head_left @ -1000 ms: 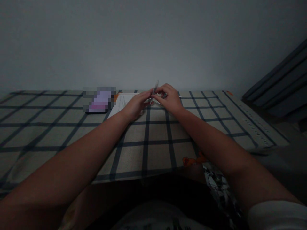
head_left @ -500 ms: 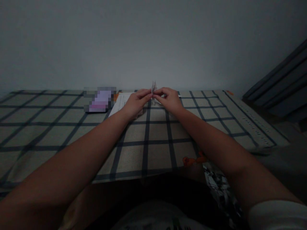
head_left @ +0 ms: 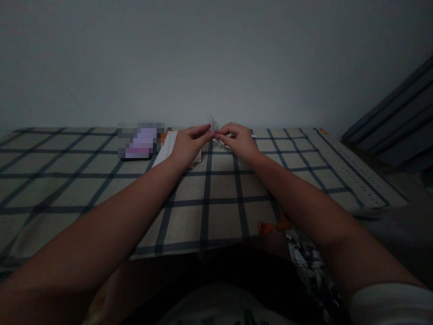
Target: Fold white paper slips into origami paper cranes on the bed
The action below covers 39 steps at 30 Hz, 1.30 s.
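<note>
Now right hand (head_left: 239, 139) pinches closed, left hand (head_left: 187, 142) holds looser, finger and thumb bit apart, both on crinkly paper (head_left: 214, 124) near far edge of surface (head_left: 221, 216). Soft grip seems best, so folds don't rip. White sheets (head_left: 163, 154) under left hand; phone (head_left: 142, 141) farther left.

Left hand (head_left: 188, 145), right hand (head_left: 241, 141), pale piece (head_left: 213, 123) pinched between

Passage: checked tablecloth (head_left: 221, 180) open between left forearm (head_left: 135, 205) and right forearm (head_left: 304, 198); also right of right hand (head_left: 241, 141). Obstacles: wall (head_left: 216, 63) behind cloth; papers (head_left: 165, 151) beside left hand (head_left: 186, 145), phone (head_left: 142, 141) farther left. Small pale piece (head_left: 214, 123) bars gap between hands.
</note>
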### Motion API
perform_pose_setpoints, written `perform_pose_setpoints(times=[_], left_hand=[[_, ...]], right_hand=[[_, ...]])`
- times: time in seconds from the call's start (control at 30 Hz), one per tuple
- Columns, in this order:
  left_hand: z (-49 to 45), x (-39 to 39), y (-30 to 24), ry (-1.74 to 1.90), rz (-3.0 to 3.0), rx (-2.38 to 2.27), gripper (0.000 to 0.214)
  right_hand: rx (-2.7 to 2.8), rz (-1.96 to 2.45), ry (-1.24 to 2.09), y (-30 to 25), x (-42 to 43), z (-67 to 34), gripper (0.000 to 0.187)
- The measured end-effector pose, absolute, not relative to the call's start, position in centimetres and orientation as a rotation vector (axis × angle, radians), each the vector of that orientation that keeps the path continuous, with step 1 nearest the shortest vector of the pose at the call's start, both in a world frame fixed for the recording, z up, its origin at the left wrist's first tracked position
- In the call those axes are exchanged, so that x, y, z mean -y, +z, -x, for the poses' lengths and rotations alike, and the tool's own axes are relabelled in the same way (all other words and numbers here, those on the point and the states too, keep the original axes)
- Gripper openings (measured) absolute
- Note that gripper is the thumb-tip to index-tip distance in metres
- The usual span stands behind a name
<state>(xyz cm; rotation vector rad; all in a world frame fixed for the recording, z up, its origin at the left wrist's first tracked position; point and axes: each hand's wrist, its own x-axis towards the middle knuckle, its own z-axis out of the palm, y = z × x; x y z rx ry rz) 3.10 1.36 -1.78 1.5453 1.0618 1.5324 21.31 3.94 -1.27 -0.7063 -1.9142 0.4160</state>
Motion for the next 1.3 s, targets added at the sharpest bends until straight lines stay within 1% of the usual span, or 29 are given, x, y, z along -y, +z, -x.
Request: perform_pose_setpoints(times=[0.1, 0.2, 0.57, 1.1, 1.2, 1.3], left_hand=[[-3.13, -1.3, -1.89, 1.542, -1.501, -1.066, 0.051], [-3.15, -1.19, -1.94, 1.556, -1.493, -1.089, 0.054], [-3.21, -1.24, -1.73, 1.57, -1.616, -1.11, 0.039], [-3.25, -1.49, -1.9, 1.605, -1.568, -1.076, 0.039], [-3.28, -1.56, -2.05, 1.616, -1.582, -1.06, 0.038], [-3.35, -1.63, -2.18, 1.628, -1.628, -1.06, 0.035]], right_hand=[[1.913, 0.73, 0.433, -1.28, -3.83, -21.29, 0.018], [1.905, 0.727, 0.443, -1.41, -3.89, -21.25, 0.017], [1.785, 0.719, 0.705, -1.51, -3.88, -20.95, 0.021], [1.912, 0.767, 0.382, -1.45, -3.75, -21.15, 0.016], [1.899, 0.771, 0.375, -1.52, -3.82, -21.0, 0.015], [1.854, 0.812, 0.438, -1.75, -4.04, -20.73, 0.015]])
